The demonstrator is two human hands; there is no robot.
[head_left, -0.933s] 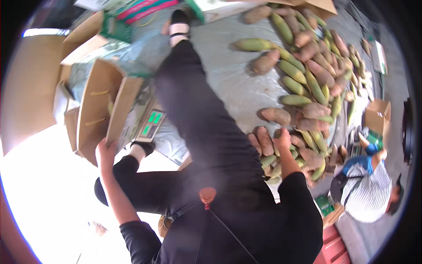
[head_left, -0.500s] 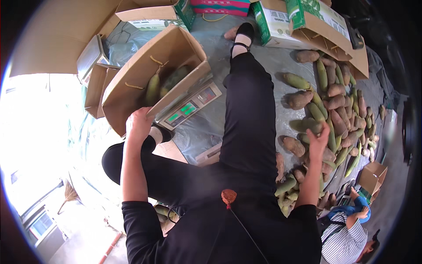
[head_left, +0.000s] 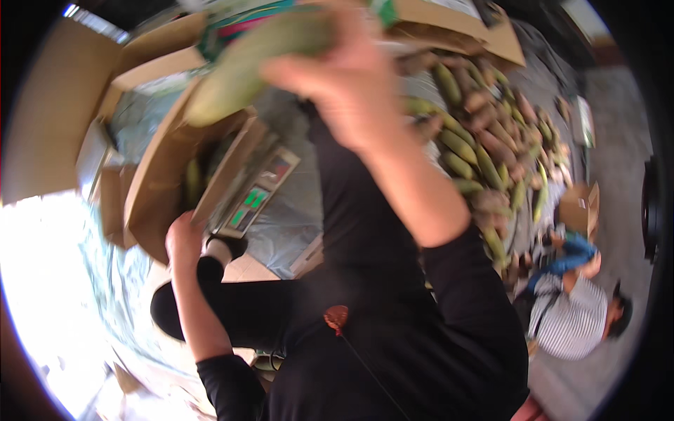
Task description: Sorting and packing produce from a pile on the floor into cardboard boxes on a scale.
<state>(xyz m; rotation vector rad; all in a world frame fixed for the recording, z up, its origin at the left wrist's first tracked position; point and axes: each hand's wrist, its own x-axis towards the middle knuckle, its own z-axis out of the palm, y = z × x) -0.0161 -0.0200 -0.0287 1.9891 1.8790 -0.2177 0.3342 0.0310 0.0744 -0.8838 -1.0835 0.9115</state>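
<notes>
My right hand (head_left: 344, 91), blurred by motion, is raised in front of my leg and grips a long, thick, pale-green vegetable (head_left: 249, 67) shaped like a large cucumber. It hangs in view over the far end of an open cardboard box (head_left: 151, 179). My left hand (head_left: 185, 238) is closed on the near rim of that box. Inside the box, a green vegetable (head_left: 193, 175) partly shows; shadow hides much of the interior. The box stands at a digital scale (head_left: 260, 186) with lit green displays. How the box rests on it is hidden.
To the right lies a spread pile of green and brownish long vegetables (head_left: 484, 140). More cartons (head_left: 449, 24) stand at the far side. A small open box (head_left: 577, 210) and a person in a striped top (head_left: 569, 323) are at the lower right.
My right hand has come up and left from the pile, carrying the green vegetable toward the box. My left hand stays on the box rim. The whole view has shifted and tilted.
</notes>
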